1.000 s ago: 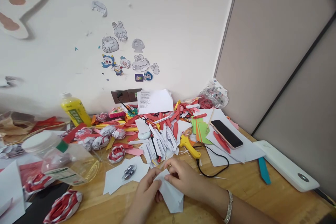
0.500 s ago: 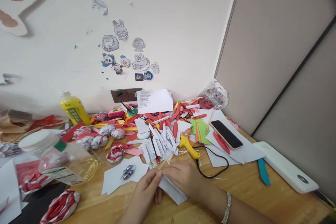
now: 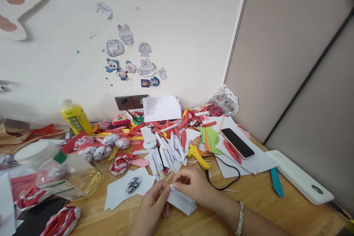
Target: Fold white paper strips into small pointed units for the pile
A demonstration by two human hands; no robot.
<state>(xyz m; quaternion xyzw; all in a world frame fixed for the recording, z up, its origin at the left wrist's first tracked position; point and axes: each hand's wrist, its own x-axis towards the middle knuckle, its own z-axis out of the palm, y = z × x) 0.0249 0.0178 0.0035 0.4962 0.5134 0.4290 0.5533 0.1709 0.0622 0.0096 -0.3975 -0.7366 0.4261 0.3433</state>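
My left hand pinches the left end of a small piece of white paper above the wooden table. My right hand, with a beaded bracelet on its wrist, grips the paper's upper edge between thumb and fingers. A thin pale stick shows just beyond my fingertips; whether a hand holds it I cannot tell. Just past my hands lies a pile of folded white paper strips. Left of my left hand, dark shiny beads rest on white paper sheets.
A yellow glue gun with a black cord lies beyond my right hand. Further right are a phone and a long white device. To the left are a clear plastic jar, a yellow bottle and red-and-white paper flowers.
My right-hand fingers have lifted and curled more, now on the paper's upper edge. The paper looks slightly more spread out. The view has shifted a little.
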